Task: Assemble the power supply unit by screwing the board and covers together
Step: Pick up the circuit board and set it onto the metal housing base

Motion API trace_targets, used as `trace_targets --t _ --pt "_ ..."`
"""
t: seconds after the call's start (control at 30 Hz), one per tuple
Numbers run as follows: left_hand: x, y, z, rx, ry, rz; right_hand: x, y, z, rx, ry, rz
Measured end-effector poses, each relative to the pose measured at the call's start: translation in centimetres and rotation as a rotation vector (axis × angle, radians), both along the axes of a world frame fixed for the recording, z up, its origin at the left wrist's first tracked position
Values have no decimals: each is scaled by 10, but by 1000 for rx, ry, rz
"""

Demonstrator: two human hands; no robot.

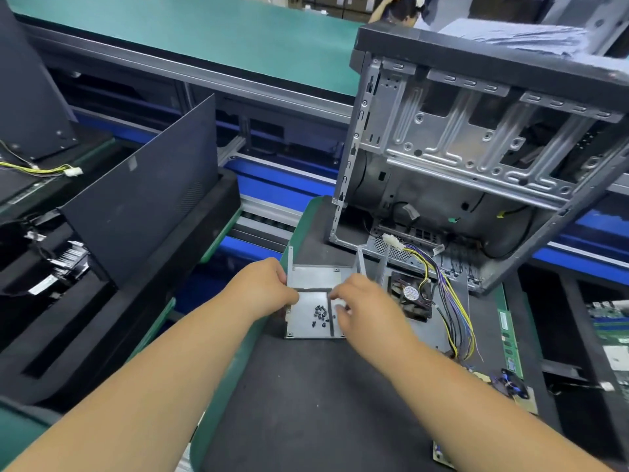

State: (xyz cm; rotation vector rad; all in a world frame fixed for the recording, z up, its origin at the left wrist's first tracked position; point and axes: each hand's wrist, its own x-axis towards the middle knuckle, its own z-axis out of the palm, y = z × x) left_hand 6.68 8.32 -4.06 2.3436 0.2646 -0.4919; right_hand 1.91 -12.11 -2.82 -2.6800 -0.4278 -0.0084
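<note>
Between both hands, left grip (263, 287) clasps cover (311, 321); right grip (357, 306) curls above screws (320, 315).

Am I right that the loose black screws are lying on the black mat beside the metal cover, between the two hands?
Not quite. The head view shows the loose black screws lying on the metal cover itself, on its flat grey inner face, not on the black mat. They do sit between the left hand and the right hand.
</note>
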Motion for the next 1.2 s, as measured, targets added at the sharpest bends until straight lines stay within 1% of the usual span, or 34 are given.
trace_targets --t 0.07,0.13,0.2,0.3,0.4,0.73,0.97,1.2 --pt "4 -2 -1 28 10 -23 -4 19 -14 15 110 6" --pt "8 -5 -4 31 34 -31 -2 30 -32 -31 213 -20" --pt "9 -8 -6 -10 92 -21 4 34 -48 -62 241 -75" --pt "8 -9 -8 -107 149 -10 12 35 -66 -113 205 -175" --pt "6 -8 -8 -141 148 -16 17 35 -74 -64 199 -230" --pt "3 -5 -14 -168 126 -18 10 29 -78 14 173 -131" --pt "0 -4 -12 -190 101 -42 9 33 -81 32 174 -144" --pt "-3 -4 -10 -190 101 -49 15 35 -82 99 171 -157"
